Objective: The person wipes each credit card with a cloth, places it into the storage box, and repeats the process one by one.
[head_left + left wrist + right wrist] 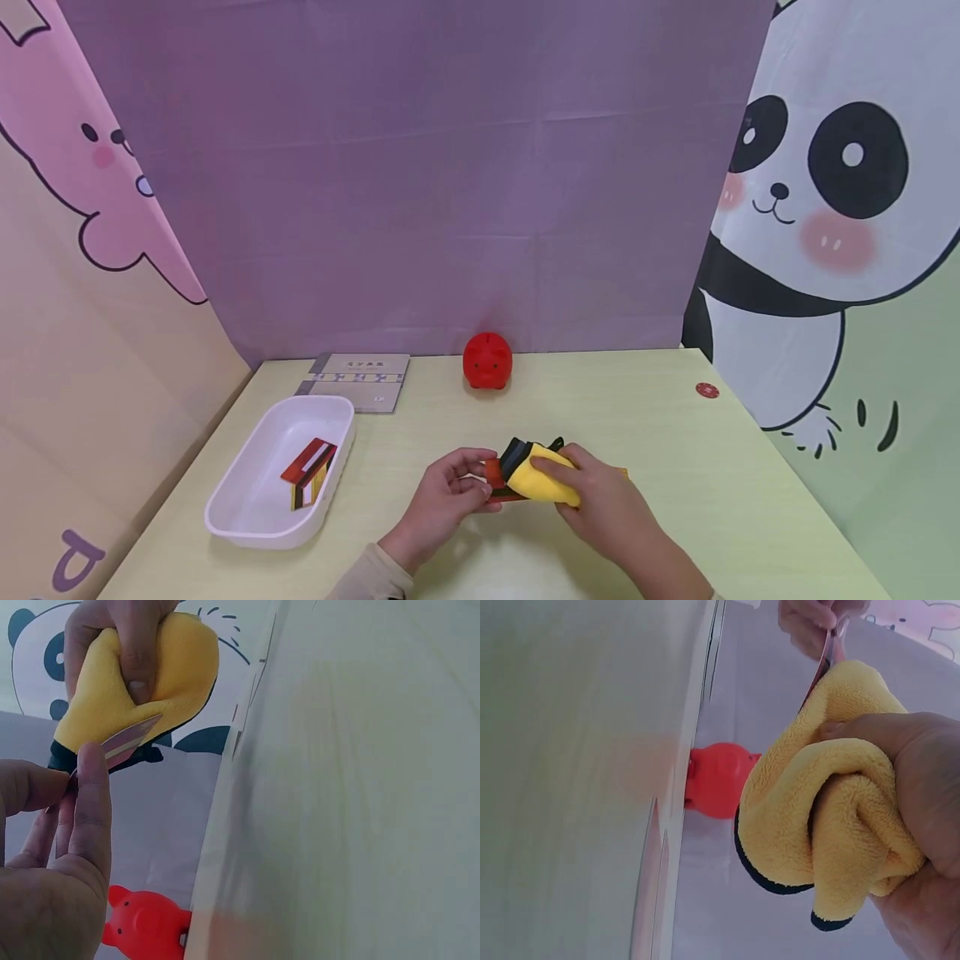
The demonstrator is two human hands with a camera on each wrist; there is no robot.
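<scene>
My left hand [442, 497] pinches a thin red card [493, 473] by its edge, above the table in front of me. A bunched yellow cloth [542, 478] with a dark border is gripped in my right hand [606, 503], overlapping the card's right part. In the left wrist view the card [127, 741] stands between thumb and fingers, with the cloth [176, 667] right against it. The right wrist view shows the cloth [847, 825] folded thickly in the palm, hiding much of the card.
To the left stands a white plastic tray [228, 492] with red and yellow cards [307, 462] inside. Behind it lies a grey booklet [367, 392]. A red piggy bank [487, 362] sits at the table's back edge. A red round chip [707, 390] lies at the far right.
</scene>
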